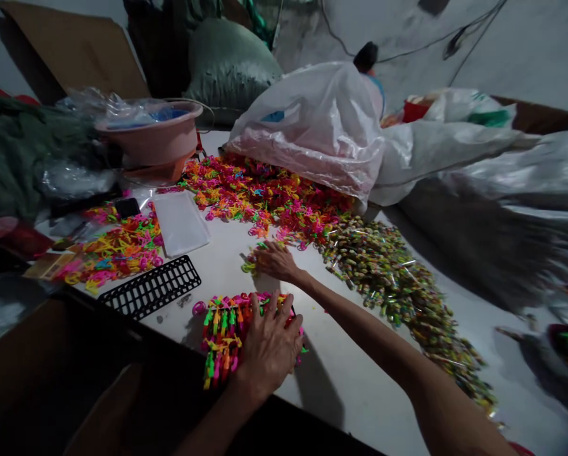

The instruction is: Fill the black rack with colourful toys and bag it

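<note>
My left hand lies palm down with spread fingers on rows of bright plastic pieces, green, yellow, pink and orange, standing close together at the table's front edge. The hand covers the right part of these rows. Farther back, my right hand reaches across to the middle of the table. Its bent fingers close over a few small yellow-green plastic pieces, partly hidden beneath them. Left of the rows lies a black slotted rack with nothing in its slots.
A heap of loose coloured plastic pieces spills from under a clear plastic bag. Clear-wrapped filled tubes are piled on the right. A white tray, another loose heap and a pink basin are on the left.
</note>
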Demonstrator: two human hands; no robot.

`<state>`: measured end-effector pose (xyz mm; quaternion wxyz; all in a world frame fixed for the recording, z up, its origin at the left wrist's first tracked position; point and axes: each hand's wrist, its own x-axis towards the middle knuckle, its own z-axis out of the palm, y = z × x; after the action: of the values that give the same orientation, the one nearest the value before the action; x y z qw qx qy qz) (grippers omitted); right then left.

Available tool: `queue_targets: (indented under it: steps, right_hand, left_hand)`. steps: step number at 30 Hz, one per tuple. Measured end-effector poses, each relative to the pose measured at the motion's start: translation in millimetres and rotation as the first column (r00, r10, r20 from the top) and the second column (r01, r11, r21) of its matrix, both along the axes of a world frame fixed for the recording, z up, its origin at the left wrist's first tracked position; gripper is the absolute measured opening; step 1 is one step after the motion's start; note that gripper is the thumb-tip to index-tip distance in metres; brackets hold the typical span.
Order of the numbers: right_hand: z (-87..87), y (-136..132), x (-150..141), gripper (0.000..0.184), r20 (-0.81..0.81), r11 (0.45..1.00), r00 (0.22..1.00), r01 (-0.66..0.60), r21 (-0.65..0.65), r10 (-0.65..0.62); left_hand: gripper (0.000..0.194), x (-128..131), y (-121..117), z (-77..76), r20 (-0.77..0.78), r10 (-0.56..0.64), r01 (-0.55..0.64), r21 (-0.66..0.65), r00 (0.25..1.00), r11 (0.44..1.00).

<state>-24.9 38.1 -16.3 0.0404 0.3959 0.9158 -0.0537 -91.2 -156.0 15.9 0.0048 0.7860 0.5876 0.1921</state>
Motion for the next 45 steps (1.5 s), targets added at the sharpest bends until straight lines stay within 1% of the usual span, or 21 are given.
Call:
queue_targets:
  steps: [2, 4, 6, 9, 11, 14, 16, 18, 21, 23, 24, 25, 27, 30, 32, 34, 36, 38, 40, 42, 45]
  right_hand:
    - [3.3, -18, 34, 0.047, 0.012, 0.993, 0.993, 0.118, -0.013, -0.118]
    - [6.7, -35, 62, 0.05, 0.003, 0.983, 0.984, 0.179, -0.033, -0.179]
    - [10.7, -48, 84, 0.05, -0.047, 0.977, 0.976, 0.211, -0.042, -0.213]
    - [18.5, -62, 106, 0.044, -0.169, 0.955, 0.94, 0.289, -0.06, -0.295]
    - [23.7, -69, 113, 0.039, -0.215, 0.931, 0.906, 0.353, -0.092, -0.365]
    - [28.8, -79, 108, 0.036, -0.163, 0.906, 0.892, 0.418, -0.061, -0.422]
    - [30.1, -82, 96, 0.035, -0.074, 0.919, 0.916, 0.393, -0.022, -0.394]
    - [30.5, -83, 81, 0.039, -0.013, 0.946, 0.946, 0.322, -0.026, -0.322]
    - [31.6, -78, 64, 0.043, 0.02, 0.985, 0.986, 0.164, -0.06, -0.163]
    - [32.5, -75, 61, 0.04, 0.039, 0.996, 0.997, 0.067, -0.06, -0.065]
    - [32.6, -75, 63, 0.037, 0.044, 0.997, 0.998, 0.051, -0.054, -0.048]
    - [32.3, -75, 68, 0.036, 0.042, 0.997, 0.997, 0.061, -0.045, -0.059]
    - [30.8, -79, 82, 0.035, 0.013, 0.989, 0.99, 0.142, -0.032, -0.142]
    - [29.5, -87, 107, 0.03, -0.047, 0.961, 0.961, 0.267, -0.079, -0.271]
    - [31.3, -88, 116, 0.028, -0.075, 0.949, 0.949, 0.296, -0.113, -0.305]
    - [34.4, -82, 117, 0.03, -0.067, 0.949, 0.95, 0.298, -0.107, -0.306]
    - [36.9, -73, 111, 0.034, -0.026, 0.95, 0.952, 0.301, -0.084, -0.304]
    - [38.0, -66, 101, 0.032, 0.014, 0.953, 0.955, 0.295, -0.073, -0.295]
    - [38.4, -63, 94, 0.03, 0.014, 0.957, 0.959, 0.282, -0.074, -0.282]
    - [39.1, -65, 92, 0.03, -0.004, 0.96, 0.962, 0.272, -0.065, -0.273]
    - [39.3, -76, 102, 0.031, -0.056, 0.954, 0.953, 0.296, -0.043, -0.298]
  left_hand:
    - [0.037, 0, 1, -0.2, 0.01, 0.004, -0.003, -0.017, 1.0, 1.0]
    - [0.038, -1, 2, -0.7, 0.018, -0.004, 0.004, -0.029, 1.0, 1.0]
    - [0.038, -2, 2, -1.5, 0.024, -0.015, 0.016, -0.034, 1.0, 0.999]
    - [0.037, -4, 1, -1.5, 0.023, -0.029, 0.03, -0.031, 0.999, 0.999]
    - [0.035, -5, 0, -0.1, 0.016, -0.033, 0.034, -0.027, 0.999, 0.999]
    - [0.034, -5, -1, 2.7, -0.001, -0.035, 0.035, -0.013, 0.999, 0.999]
    - [0.033, -2, -2, 4.2, -0.017, -0.046, 0.046, -0.003, 0.999, 0.999]
    - [0.032, 2, -4, 5.4, -0.034, -0.057, 0.056, -0.005, 0.998, 0.998]
    - [0.032, 9, -10, 7.9, -0.068, -0.064, 0.062, -0.03, 0.996, 0.998]
    - [0.032, 13, -14, 10.0, -0.104, -0.074, 0.07, -0.043, 0.992, 0.997]
    - [0.033, 14, -15, 10.9, -0.123, -0.081, 0.076, -0.046, 0.989, 0.996]
    - [0.034, 14, -16, 11.7, -0.14, -0.087, 0.081, -0.046, 0.986, 0.996]
    - [0.035, 14, -17, 12.7, -0.165, -0.096, 0.09, -0.044, 0.982, 0.995]
    - [0.035, 14, -17, 12.8, -0.188, -0.103, 0.095, -0.051, 0.977, 0.994]
    - [0.035, 14, -18, 12.5, -0.197, -0.094, 0.086, -0.051, 0.976, 0.995]
    - [0.035, 14, -18, 12.3, -0.203, -0.086, 0.078, -0.048, 0.975, 0.996]
    - [0.035, 14, -19, 12.7, -0.205, -0.082, 0.074, -0.046, 0.975, 0.996]
    - [0.034, 14, -20, 13.5, -0.204, -0.085, 0.078, -0.042, 0.975, 0.996]
    - [0.034, 14, -20, 14.5, -0.197, -0.091, 0.085, -0.037, 0.976, 0.996]
    - [0.034, 14, -20, 15.0, -0.191, -0.092, 0.088, -0.033, 0.977, 0.996]
    - [0.034, 14, -20, 14.8, -0.186, -0.089, 0.084, -0.031, 0.979, 0.996]
